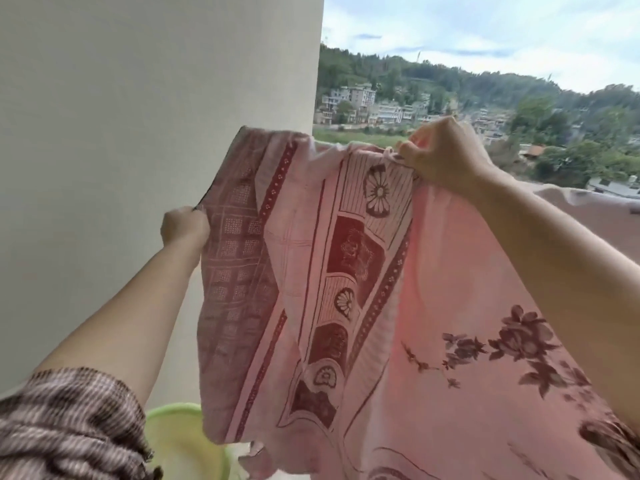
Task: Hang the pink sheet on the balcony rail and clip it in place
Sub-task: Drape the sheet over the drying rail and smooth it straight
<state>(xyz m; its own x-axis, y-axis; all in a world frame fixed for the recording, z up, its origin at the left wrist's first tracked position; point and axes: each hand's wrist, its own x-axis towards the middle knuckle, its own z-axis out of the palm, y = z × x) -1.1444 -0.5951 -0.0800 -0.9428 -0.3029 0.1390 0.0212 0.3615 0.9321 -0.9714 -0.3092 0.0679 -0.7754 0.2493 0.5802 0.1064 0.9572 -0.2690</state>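
Note:
The pink sheet (363, 289), printed with dark red flowers and bands, hangs in front of me and fills the middle and right of the view. My left hand (185, 225) grips its left edge, near the wall. My right hand (440, 154) pinches the bunched top edge higher up, at the level where the cloth folds over. The balcony rail itself is hidden under the draped fabric. No clip is visible.
A plain white wall (138, 133) stands close on the left. A light green basin (183, 441) sits low down beside my left sleeve. More cloth (588, 206) is draped further right. Beyond lie houses, trees and sky.

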